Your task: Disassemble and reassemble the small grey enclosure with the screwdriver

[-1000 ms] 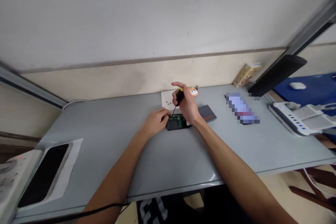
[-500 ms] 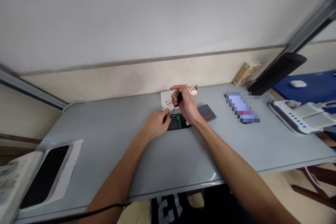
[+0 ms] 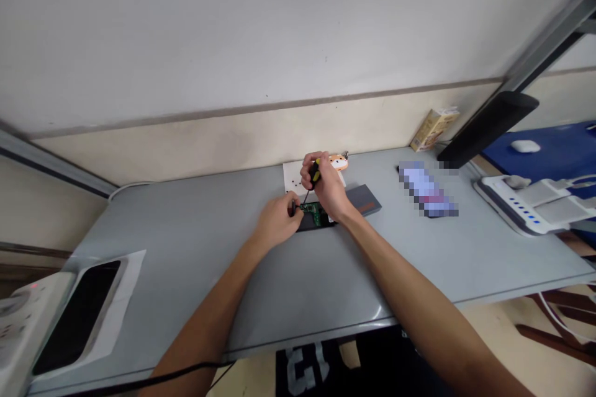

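Observation:
A screwdriver [image 3: 315, 173] with a black and yellow handle is gripped in my right hand [image 3: 328, 186], its thin shaft slanting down to the left. Its tip is at the upper left part of a green circuit board [image 3: 319, 214], which lies in a dark open casing [image 3: 306, 222]. My left hand [image 3: 277, 218] is closed at the casing's left end, with a small black piece [image 3: 293, 207] between the fingers; its kind cannot be made out. Partly behind my right wrist lies a flat grey cover [image 3: 365, 197] with orange marking.
Behind the casing is white paper [image 3: 291, 175] with several small dark bits, beside an orange and white animal-shaped item [image 3: 339, 162]. A blurred-out phone [image 3: 426, 189], a power strip [image 3: 531, 205] and a carton [image 3: 433, 129] are to the right. A black-screened device [image 3: 79, 316] lies at the left.
My right hand's raised index finger has curled in around the screwdriver handle. The fingers of my left hand have shifted slightly, showing more of the black piece. The view has moved a little.

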`<state>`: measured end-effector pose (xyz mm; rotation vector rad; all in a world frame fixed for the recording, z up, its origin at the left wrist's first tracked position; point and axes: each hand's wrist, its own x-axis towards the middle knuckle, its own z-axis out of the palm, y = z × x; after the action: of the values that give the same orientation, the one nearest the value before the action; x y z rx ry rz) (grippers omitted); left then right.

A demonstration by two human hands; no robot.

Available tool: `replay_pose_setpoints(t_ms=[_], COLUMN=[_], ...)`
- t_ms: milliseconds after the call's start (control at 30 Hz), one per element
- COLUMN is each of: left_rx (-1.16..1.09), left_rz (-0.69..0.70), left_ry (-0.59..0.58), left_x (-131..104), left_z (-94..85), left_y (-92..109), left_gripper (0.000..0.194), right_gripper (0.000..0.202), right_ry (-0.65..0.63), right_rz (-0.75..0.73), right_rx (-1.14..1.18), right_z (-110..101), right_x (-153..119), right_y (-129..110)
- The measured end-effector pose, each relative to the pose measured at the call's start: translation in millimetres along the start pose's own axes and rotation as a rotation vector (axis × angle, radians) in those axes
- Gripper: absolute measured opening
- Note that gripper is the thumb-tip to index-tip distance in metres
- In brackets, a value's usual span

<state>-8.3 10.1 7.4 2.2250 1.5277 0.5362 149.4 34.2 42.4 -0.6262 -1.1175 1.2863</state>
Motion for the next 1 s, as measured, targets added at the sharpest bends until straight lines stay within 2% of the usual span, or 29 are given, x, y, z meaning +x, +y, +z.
replay_pose_setpoints(t_ms=[100,233,433,567,733,867,1000], left_rx=[0.014,0.076,0.116,0.124,0.152,0.169,0.176], left_rz=[0.002,-0.014,-0.002,0.049,0.063,0.061,0.019], left_ry=[0.015,0.033,0.042,0.075,0.072,0.071,0.083], left_x=[0.2,-1.0,-5.1,-6.9,-8.3,-8.8,-8.5], left_z=[1.3,3.1,2.4,2.8,4.3,4.9,5.5], left_y=[-0.1,2.3,7.4,8.6,8.0,10.2,14.8], left_gripper=[0.005,0.006,0.012,0.015,0.016,0.019,0.012], right_gripper=[0.05,0.039,0.043,0.047,0.034,0.037,0.046], right_ry=[-0.013,-0.026,0.016,0.004,-0.005,-0.005,-0.023], right_rz=[0.022,0.021,-0.048,0.013,0.021,-0.021,-0.018], right_rx=[-0.003,-0.026,-0.063,0.023,0.063,0.015,0.069], right_z=[-1.0,-4.2,-7.0,-8.2,-10.6,-9.6,-6.5], right_x=[-0.8,-2.5,-1.2,0.8,-0.9,-0.4,1.7], right_y=[-4.1,-4.6,-0.9,-3.6,-6.7,-3.0,-1.3])
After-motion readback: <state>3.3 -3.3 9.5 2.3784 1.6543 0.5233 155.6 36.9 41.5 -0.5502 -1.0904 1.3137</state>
